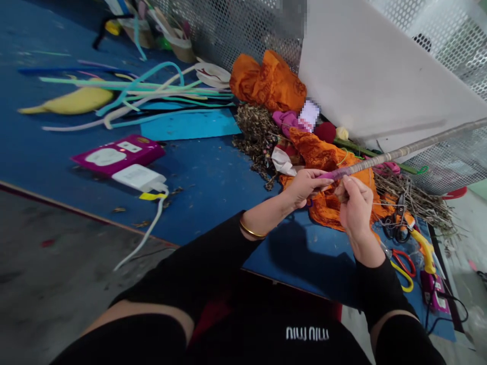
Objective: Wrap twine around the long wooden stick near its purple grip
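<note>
My left hand (304,186) is closed around the near end of a long stick (403,152). The stick slants up to the right edge, and a purple wrapping (330,175) covers its near end. Just right of that wrapping, my right hand (355,200) is closed in a pinch against the underside of the stick. A thin pale thread (382,204) runs out from its fingers to the right; the fingertips themselves are partly hidden. Crumpled orange cloth (323,215) lies on the blue table (213,187) beneath both hands.
Black scissors (401,223), red-and-yellow-handled scissors (405,268) and a yellow-handled glue gun (426,248) lie at the right. Dried plant bundles (254,132) sit behind the hands. At left are a purple power strip (133,149), pipe cleaners (152,91) and a yellow gourd-like object (76,100).
</note>
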`<state>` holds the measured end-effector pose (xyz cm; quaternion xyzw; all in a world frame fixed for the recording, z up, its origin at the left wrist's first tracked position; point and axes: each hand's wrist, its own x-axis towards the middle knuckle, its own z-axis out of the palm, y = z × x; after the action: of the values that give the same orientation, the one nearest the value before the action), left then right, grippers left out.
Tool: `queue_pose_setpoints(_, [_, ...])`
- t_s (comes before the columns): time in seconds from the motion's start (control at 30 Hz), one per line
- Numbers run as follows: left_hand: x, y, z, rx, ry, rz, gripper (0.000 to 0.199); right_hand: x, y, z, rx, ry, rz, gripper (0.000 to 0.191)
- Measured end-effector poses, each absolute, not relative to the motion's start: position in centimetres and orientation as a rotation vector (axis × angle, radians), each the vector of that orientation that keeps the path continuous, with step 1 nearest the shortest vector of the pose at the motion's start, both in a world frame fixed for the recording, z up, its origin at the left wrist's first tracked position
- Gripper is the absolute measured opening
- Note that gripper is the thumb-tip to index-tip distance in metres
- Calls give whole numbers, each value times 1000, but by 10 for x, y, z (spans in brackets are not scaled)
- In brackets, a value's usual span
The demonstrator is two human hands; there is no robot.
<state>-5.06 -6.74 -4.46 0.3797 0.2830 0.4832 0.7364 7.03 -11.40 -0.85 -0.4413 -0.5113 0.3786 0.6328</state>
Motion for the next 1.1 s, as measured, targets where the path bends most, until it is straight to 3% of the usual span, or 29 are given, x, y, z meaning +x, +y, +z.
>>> queue_pose_setpoints(0.43, [-51, -63, -52, 1038, 703, 980, 36, 101, -108, 7, -912, -1636, 669, 48])
queue_pose_setpoints(0.8, [-58, -62, -49, 916, 566, 820, 43, 105, -100, 2, -929, -1517, 773, 50])
queue_pose_setpoints(1.1, [-48, -64, -54, 1180, 708, 1110, 28, 82, -116, 5, -1072, -1786, 534, 54])
